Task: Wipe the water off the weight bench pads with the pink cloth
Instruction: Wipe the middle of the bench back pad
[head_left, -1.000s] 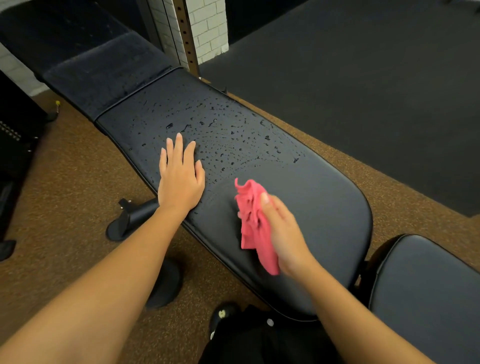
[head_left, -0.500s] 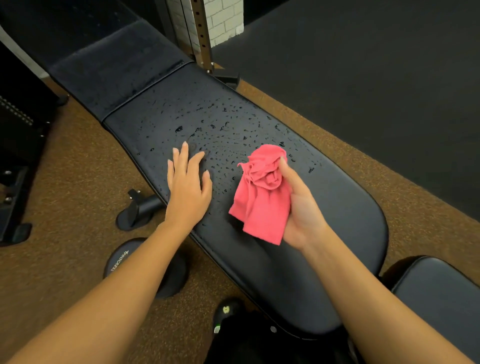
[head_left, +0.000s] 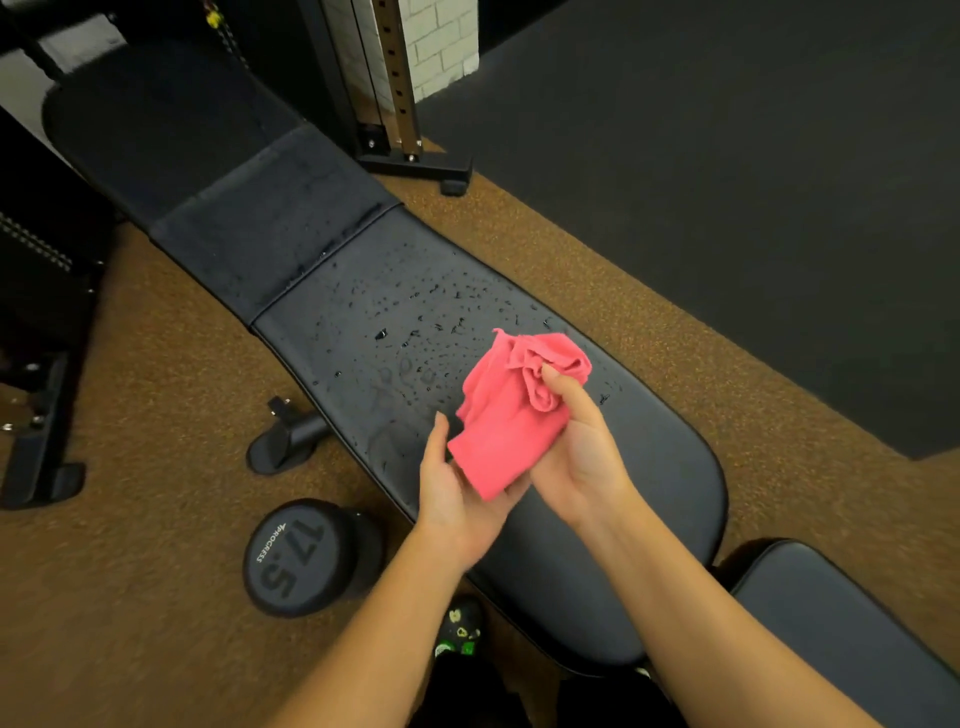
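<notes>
The long black back pad (head_left: 649, 467) of the weight bench runs diagonally through the head view, with water drops (head_left: 415, 332) scattered over its upper middle. A pink cloth (head_left: 509, 421) is bunched above the pad. My right hand (head_left: 582, 457) grips it from the right, thumb pressed into its folds. My left hand (head_left: 452, 493) is palm up under the cloth's lower edge, fingers partly hidden behind it. A matte fabric section (head_left: 270, 218) continues the pad toward the upper left. The seat pad (head_left: 841, 634) shows at the lower right.
A black 17.5 dumbbell (head_left: 306, 556) lies on the brown floor left of the bench, near the bench's foot (head_left: 291, 436). A rack upright and its base (head_left: 410, 156) stand behind the bench. Black matting (head_left: 727, 182) covers the floor to the right. My shoe (head_left: 460, 629) is below.
My left hand lifted off the wet pad and came under the cloth. My right hand stayed raised with the cloth, now held between both hands. The view pulled back.
</notes>
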